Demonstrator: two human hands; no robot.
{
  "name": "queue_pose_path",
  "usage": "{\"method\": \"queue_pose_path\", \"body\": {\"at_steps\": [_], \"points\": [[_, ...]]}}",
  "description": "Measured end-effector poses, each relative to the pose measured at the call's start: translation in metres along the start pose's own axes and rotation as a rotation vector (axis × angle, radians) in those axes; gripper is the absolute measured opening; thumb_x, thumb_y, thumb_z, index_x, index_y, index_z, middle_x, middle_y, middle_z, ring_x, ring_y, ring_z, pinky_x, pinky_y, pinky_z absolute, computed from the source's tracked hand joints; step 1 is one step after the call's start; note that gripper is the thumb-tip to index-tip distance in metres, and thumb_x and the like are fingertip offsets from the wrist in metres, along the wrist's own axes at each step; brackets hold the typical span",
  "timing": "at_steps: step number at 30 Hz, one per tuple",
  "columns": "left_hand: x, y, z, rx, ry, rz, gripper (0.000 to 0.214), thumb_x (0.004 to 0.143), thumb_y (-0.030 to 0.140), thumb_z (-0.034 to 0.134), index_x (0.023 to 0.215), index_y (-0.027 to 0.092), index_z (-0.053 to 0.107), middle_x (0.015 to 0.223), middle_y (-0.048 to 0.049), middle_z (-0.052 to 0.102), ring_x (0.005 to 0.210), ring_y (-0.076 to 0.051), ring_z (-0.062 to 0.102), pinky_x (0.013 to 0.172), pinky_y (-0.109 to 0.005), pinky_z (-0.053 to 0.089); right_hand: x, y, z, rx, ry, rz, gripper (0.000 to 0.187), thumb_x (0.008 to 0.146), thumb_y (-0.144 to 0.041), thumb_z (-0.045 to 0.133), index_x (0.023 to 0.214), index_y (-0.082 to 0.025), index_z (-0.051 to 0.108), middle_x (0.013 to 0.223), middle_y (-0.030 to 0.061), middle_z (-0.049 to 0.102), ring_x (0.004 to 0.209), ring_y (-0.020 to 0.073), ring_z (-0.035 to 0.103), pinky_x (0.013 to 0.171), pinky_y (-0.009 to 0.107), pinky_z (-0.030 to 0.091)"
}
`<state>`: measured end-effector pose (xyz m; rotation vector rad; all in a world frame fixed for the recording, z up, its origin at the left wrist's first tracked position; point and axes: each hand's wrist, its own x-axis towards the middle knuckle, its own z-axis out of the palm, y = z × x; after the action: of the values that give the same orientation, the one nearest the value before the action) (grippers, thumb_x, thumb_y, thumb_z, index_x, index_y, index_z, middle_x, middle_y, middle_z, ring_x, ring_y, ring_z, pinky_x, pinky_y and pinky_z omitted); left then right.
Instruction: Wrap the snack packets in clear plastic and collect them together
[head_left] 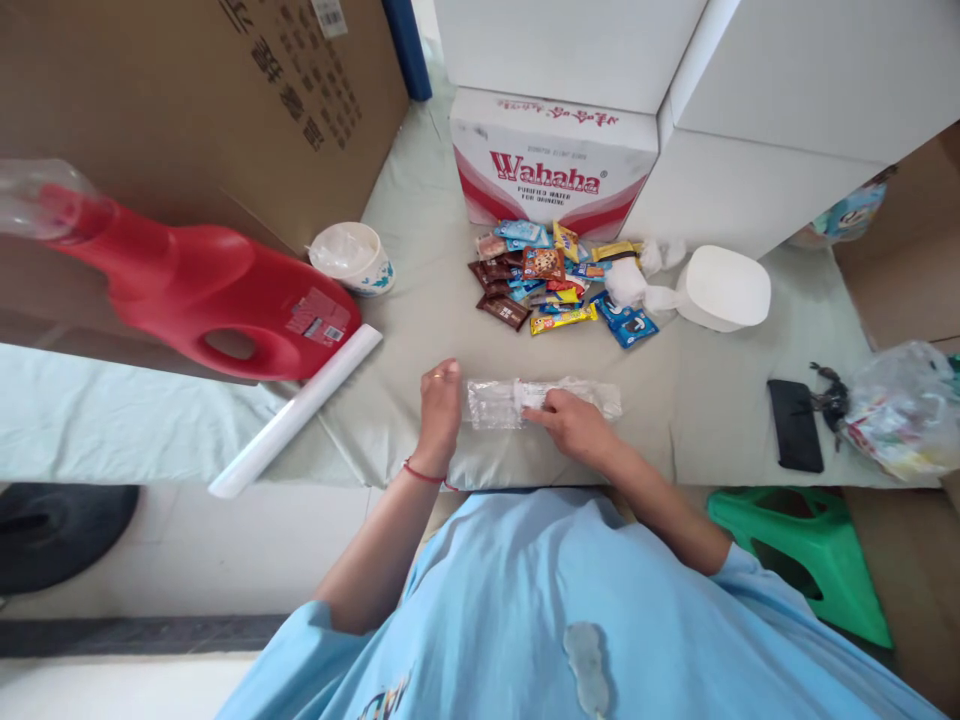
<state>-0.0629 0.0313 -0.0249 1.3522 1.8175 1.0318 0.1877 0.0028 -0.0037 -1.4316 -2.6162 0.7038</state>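
A clear, crinkled plastic sleeve (491, 404) lies flat on the cloth-covered table in front of me, with a whitish strip across its middle. My left hand (441, 408) is closed at the sleeve's left end and seems to grip its edge; the fingertips are hidden. On top of the sleeve rests my right hand (576, 425), its index finger stretched out onto the middle and the other fingers partly curled. Beyond the sleeve is a pile of small wrapped snacks (544, 265) in brown, blue and yellow packets. White crumpled plastic bags (626, 283) lie at the pile's right.
A white tub (725, 287) stands right of the snacks, a paper cup (352, 258) to the left. A red jug (202, 290), a white roll (300, 410) and a cardboard box (187, 110) occupy the left. The Wahaha carton (555, 160) stands behind; a phone (795, 425) lies right.
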Motion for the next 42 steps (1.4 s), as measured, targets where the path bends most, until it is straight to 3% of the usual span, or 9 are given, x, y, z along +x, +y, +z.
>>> {"method": "queue_pose_path", "body": {"at_steps": [3, 6, 10, 14, 19, 25, 33, 37, 42], "points": [[-0.003, 0.005, 0.004, 0.242, -0.175, 0.104, 0.037, 0.083, 0.055, 0.071, 0.095, 0.02, 0.069, 0.14, -0.0166, 0.061, 0.143, -0.036, 0.046, 0.123, -0.055, 0.033, -0.001, 0.0, -0.001, 0.048, 0.026, -0.019, 0.039, 0.106, -0.019, 0.047, 0.133, -0.03, 0.072, 0.104, 0.0079, 0.063, 0.093, 0.0221, 0.053, 0.08, 0.031, 0.042], [-0.01, 0.009, 0.001, 0.265, -0.274, 0.144, 0.025, 0.081, 0.045, 0.07, 0.084, 0.02, 0.065, 0.121, -0.0134, 0.067, 0.12, -0.031, 0.061, 0.109, -0.049, 0.046, -0.006, 0.0, 0.0, 0.147, 0.087, -0.007, 0.044, 0.102, -0.016, 0.05, 0.142, -0.025, 0.064, 0.11, 0.0092, 0.064, 0.1, 0.0231, 0.056, 0.091, 0.035, 0.048], [-0.014, 0.02, -0.005, 0.166, -0.271, -0.01, 0.017, 0.082, 0.039, 0.064, 0.083, 0.022, 0.061, 0.076, 0.0014, 0.063, 0.071, -0.018, 0.059, 0.076, -0.032, 0.049, -0.013, 0.001, 0.004, 0.223, 0.161, 0.072, 0.049, 0.103, -0.022, 0.051, 0.15, -0.013, 0.053, 0.118, 0.0161, 0.064, 0.106, 0.0268, 0.059, 0.095, 0.041, 0.052], [-0.02, 0.04, 0.0, 0.041, -0.197, -0.06, 0.013, 0.08, 0.033, 0.067, 0.084, 0.021, 0.062, 0.071, 0.0047, 0.06, 0.065, -0.014, 0.054, 0.068, -0.026, 0.045, -0.016, 0.002, 0.011, 0.21, 0.193, 0.112, 0.046, 0.102, -0.021, 0.05, 0.148, -0.015, 0.056, 0.115, 0.0162, 0.064, 0.108, 0.0285, 0.06, 0.096, 0.043, 0.053], [-0.031, 0.066, 0.03, -0.077, -0.379, 0.179, 0.018, 0.087, 0.025, 0.061, 0.102, 0.021, 0.07, 0.099, -0.0034, 0.069, 0.087, -0.016, 0.066, 0.08, -0.028, 0.056, -0.014, 0.003, 0.015, 0.238, 0.219, 0.098, 0.044, 0.1, -0.019, 0.052, 0.144, -0.017, 0.057, 0.12, 0.0163, 0.064, 0.111, 0.0281, 0.06, 0.098, 0.043, 0.053], [-0.044, 0.057, 0.065, 0.35, -0.51, 0.596, 0.049, 0.085, 0.006, 0.051, 0.131, 0.015, 0.066, 0.132, -0.0148, 0.063, 0.124, -0.027, 0.058, 0.11, -0.046, 0.052, -0.029, 0.013, 0.01, 0.265, 0.224, 0.262, 0.038, 0.102, -0.025, 0.05, 0.136, -0.016, 0.064, 0.113, 0.0145, 0.07, 0.102, 0.026, 0.065, 0.092, 0.039, 0.054], [-0.06, 0.031, 0.065, 0.495, -0.499, 0.74, 0.062, 0.093, 0.009, 0.044, 0.155, 0.011, 0.047, 0.153, -0.0202, 0.055, 0.138, -0.03, 0.051, 0.118, -0.048, 0.045, -0.082, 0.061, 0.009, 0.153, 0.344, 0.626, 0.037, 0.104, -0.041, 0.046, 0.105, -0.021, 0.077, 0.1, 0.0114, 0.071, 0.091, 0.0244, 0.065, 0.085, 0.036, 0.052], [-0.071, 0.023, 0.068, 0.544, -0.478, 0.751, 0.066, 0.096, 0.009, 0.04, 0.161, 0.013, 0.039, 0.16, -0.0196, 0.051, 0.145, -0.029, 0.049, 0.119, -0.047, 0.043, -0.072, 0.071, 0.01, 0.136, 0.547, 0.621, 0.049, 0.103, -0.055, 0.048, 0.115, -0.016, 0.073, 0.11, 0.0179, 0.068, 0.106, 0.0308, 0.06, 0.099, 0.048, 0.049], [-0.077, 0.025, 0.067, 0.636, -0.482, 0.745, 0.069, 0.097, 0.009, 0.038, 0.165, 0.019, 0.035, 0.164, -0.0145, 0.049, 0.147, -0.027, 0.049, 0.113, -0.043, 0.045, -0.046, 0.053, 0.012, 0.168, 0.531, 0.462, 0.029, 0.096, -0.047, 0.062, 0.099, -0.019, 0.072, 0.123, 0.0196, 0.065, 0.117, 0.0344, 0.055, 0.106, 0.055, 0.044]]}}
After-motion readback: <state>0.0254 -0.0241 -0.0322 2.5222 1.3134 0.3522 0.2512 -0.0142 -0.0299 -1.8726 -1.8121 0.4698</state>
